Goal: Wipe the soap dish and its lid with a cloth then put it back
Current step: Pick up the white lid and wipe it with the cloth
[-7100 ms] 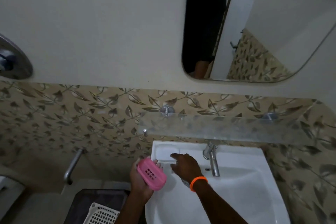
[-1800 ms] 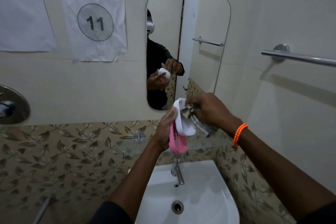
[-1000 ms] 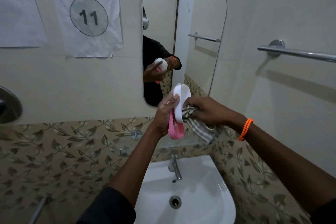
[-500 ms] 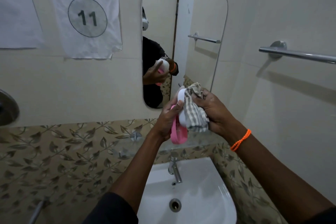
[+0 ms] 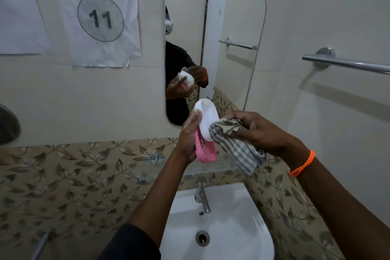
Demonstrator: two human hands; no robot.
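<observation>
Left hand [image 5: 188,135] grips the white soap-dish lid [image 5: 207,120] and pink soap dish [image 5: 205,152] together; right hand [image 5: 256,131] clutches a checked cloth [image 5: 236,148] against the lid.

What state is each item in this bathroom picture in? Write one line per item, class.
White lid: held upright, off the sink.
Pink soap dish: held behind the lid.
Left hand: grips lid and dish together.
Checked cloth: bunched, touching the lid.
Right hand: grips the cloth.
Tap: no water running.
Sink: nothing in the basin.
</observation>
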